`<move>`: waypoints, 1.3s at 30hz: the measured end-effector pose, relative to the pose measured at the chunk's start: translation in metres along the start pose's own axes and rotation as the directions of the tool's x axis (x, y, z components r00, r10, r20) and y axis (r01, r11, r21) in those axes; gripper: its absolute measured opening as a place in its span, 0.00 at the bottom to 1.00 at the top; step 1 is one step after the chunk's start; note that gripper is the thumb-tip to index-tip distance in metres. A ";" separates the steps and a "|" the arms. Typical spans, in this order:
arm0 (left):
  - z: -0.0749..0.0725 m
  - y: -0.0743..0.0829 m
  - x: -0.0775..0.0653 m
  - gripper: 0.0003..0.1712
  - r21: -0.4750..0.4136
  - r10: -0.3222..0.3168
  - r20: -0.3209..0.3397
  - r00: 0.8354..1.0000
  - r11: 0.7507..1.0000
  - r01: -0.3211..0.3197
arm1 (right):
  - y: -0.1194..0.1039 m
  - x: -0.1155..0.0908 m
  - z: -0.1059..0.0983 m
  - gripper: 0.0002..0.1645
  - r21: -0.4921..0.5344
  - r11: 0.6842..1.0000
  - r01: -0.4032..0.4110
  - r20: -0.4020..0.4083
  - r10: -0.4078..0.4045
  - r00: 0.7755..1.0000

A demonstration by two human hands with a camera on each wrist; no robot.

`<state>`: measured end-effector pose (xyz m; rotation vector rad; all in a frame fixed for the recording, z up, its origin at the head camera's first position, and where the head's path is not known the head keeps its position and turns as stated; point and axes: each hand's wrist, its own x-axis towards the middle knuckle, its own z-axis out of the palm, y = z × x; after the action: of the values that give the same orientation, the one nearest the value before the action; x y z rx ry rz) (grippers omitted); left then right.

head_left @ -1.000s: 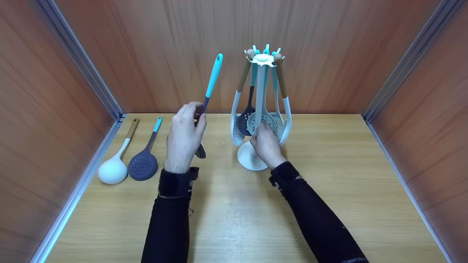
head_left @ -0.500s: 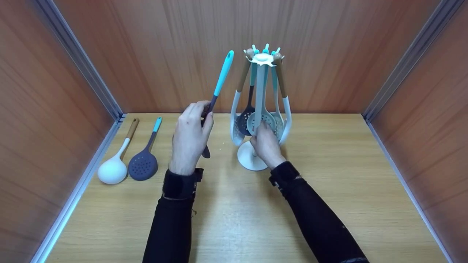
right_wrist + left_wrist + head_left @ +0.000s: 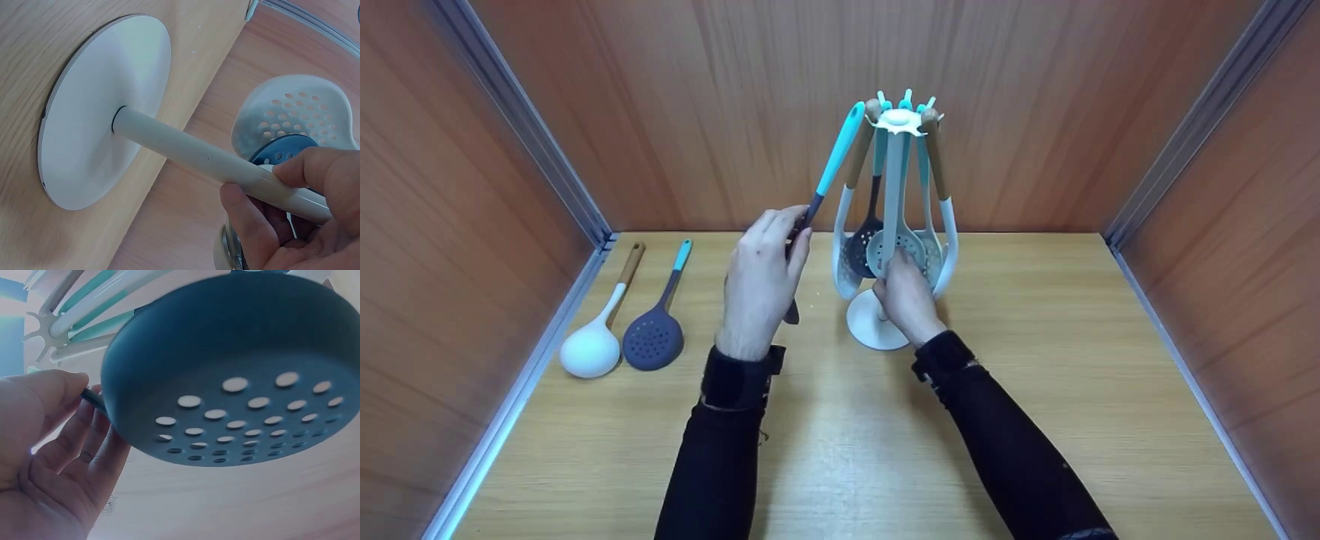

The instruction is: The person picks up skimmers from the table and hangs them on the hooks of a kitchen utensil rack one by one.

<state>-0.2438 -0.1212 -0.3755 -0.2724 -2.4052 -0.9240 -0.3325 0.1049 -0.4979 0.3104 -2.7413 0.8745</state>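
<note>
We see our left hand (image 3: 763, 274) pinching a slotted ladle (image 3: 230, 343), raised beside the utensil stand (image 3: 895, 196) our right hand (image 3: 909, 295) grips (seemingly a hanging step), its turquoise handle (image 3: 840, 148) probably next needing the hooked top (image 3: 899, 118).

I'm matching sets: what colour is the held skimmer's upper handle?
The upper handle is turquoise, clearest in the head view.

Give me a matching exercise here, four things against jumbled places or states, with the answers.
1. White round-headed utensil with brown handle
2. Left hand
3. Right hand
4. White disc-shaped base

A. At the foot of the white pole
B. Gripping that pole
C. Lying on the pale wooden table
D. Holding a dark perforated utensil with turquoise handle

1-C; 2-D; 3-B; 4-A
</note>
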 end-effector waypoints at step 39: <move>0.002 0.002 -0.001 0.19 -0.004 0.040 -0.015 0.999 0.999 -0.040 | -0.017 -0.007 -0.009 0.24 0.001 1.000 -0.029 0.003 0.029 1.000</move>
<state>-0.2432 -0.1181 -0.3758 -0.3132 -2.3761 -0.9099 -0.3199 0.0981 -0.4836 0.2734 -2.7551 0.8837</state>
